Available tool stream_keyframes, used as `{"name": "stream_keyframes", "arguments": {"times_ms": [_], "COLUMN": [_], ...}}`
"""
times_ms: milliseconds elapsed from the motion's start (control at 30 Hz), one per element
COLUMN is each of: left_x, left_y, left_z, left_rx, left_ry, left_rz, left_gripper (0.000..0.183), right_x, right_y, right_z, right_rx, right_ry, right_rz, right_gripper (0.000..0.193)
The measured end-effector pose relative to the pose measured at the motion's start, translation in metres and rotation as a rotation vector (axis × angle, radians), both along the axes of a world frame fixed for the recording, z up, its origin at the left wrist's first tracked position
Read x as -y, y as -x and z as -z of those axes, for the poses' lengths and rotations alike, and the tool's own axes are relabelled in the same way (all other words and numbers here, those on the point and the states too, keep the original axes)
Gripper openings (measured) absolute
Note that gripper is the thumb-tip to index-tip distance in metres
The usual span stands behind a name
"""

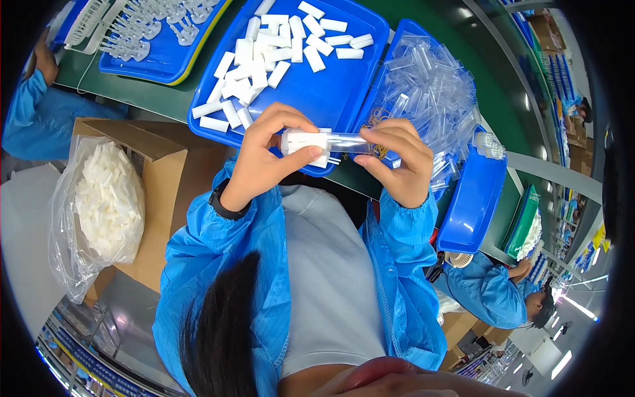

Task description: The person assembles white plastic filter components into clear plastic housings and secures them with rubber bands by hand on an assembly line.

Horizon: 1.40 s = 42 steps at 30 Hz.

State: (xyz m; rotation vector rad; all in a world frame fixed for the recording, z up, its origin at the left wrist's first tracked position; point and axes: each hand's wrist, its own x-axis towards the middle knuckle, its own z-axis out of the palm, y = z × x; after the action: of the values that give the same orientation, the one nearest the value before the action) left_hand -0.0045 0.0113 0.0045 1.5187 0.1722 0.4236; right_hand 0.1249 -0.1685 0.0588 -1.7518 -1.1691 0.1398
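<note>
In front of my chest, both hands hold a clear plastic tube (347, 142) lying sideways. A white block-like piece (307, 140) sits at its left part, with thin pale prongs beside it; whether the piece is fully inside the tube I cannot tell. My left hand (272, 145) closes its thumb and fingers round the end with the white piece. At the tube's other end, my right hand (402, 157) pinches it between thumb and fingers. Directly beyond is a blue tray (331, 79) with many short white pieces (254, 63).
Clear tubes (426, 86) are heaped in another blue tray at the right, with yellowish rings (378, 119) near its left edge. A narrower blue tray (471, 205) stands nearer right. Left, a cardboard box (162, 178) holds a bag of white pieces (109, 198). Co-workers (489, 288) sit on both sides.
</note>
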Motion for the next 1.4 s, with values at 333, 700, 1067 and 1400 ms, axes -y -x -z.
{"name": "stream_keyframes", "arguments": {"times_ms": [333, 700, 1067, 1400], "left_x": [-0.016, -0.005, 0.001, -0.007], "left_y": [0.005, 0.003, 0.002, -0.002], "left_z": [0.002, 0.038, 0.017, 0.022], "left_rx": [-0.066, 0.12, -0.116, -0.037], "left_ry": [0.799, 1.103, 1.056, 0.933], "left_rz": [0.218, 0.49, 0.494, 0.371], "left_gripper": [0.032, 0.029, 0.034, 0.031], "right_x": [0.008, -0.005, -0.002, 0.034], "right_y": [-0.007, 0.004, 0.001, -0.033], "right_z": [-0.006, -0.007, -0.007, -0.001], "right_rx": [0.353, 0.297, 0.275, 0.397], "right_ry": [-0.01, -0.041, -0.02, 0.342], "right_rz": [-0.01, -0.124, -0.109, 0.325], "right_gripper": [0.029, 0.03, 0.03, 0.033]}}
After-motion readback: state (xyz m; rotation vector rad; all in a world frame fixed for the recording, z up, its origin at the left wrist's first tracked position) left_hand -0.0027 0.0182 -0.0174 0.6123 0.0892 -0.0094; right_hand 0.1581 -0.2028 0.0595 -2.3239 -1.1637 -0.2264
